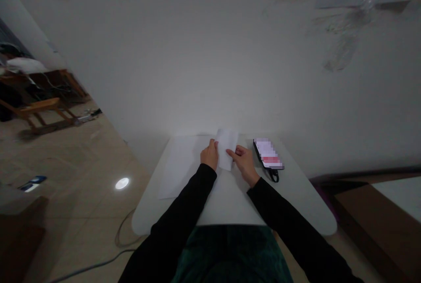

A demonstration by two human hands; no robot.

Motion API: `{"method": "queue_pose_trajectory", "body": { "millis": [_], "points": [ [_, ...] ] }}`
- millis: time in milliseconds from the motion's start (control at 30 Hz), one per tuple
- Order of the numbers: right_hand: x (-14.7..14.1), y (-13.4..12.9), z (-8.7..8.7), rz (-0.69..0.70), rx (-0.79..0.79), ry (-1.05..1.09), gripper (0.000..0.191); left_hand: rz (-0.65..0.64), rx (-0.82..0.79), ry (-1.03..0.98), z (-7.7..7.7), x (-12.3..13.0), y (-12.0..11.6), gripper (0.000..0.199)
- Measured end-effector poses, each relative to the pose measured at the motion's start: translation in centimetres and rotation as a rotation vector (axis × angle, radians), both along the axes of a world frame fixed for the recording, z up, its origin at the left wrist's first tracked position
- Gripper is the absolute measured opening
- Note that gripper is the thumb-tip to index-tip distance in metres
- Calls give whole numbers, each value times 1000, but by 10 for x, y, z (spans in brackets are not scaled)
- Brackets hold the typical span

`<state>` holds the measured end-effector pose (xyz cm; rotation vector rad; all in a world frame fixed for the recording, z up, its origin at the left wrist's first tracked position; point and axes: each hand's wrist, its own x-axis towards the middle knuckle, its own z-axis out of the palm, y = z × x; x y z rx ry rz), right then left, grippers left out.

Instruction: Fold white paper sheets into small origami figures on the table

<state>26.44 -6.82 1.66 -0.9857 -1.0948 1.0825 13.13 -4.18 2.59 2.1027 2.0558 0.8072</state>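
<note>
A narrow piece of white paper point(226, 143), apparently folded, is held up between my two hands above the table. My left hand point(209, 155) is closed on its left edge. On the right edge, my right hand point(244, 161) pinches it, the thumb lying across the front and the fingers mostly behind. Flat on the table to the left lies a larger white sheet point(179, 167), partly covered by my left forearm. A phone point(268, 153) with a lit, blurred screen and a black strap rests just right of my right hand.
The white table point(233, 208) stands against a pale wall point(197, 55). A cable point(98, 265) runs over the tiled floor at left, with a wooden chair point(42, 105) farther back. A brown box-like surface point(378, 217) is at the right.
</note>
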Motion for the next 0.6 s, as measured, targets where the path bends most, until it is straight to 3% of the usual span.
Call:
{"method": "queue_pose_trajectory", "body": {
  "millis": [300,467,600],
  "points": [
    [12,6,5,-53,-12,47,39,-141,-6,22,-1,2,-1,34],
    [27,12,12,-67,1,173,32,-123,-14,32,2,3,-2,32],
    [36,16,15,-151,53,174,40,-137,-5,49,2,1,-2,33]
  ]
}}
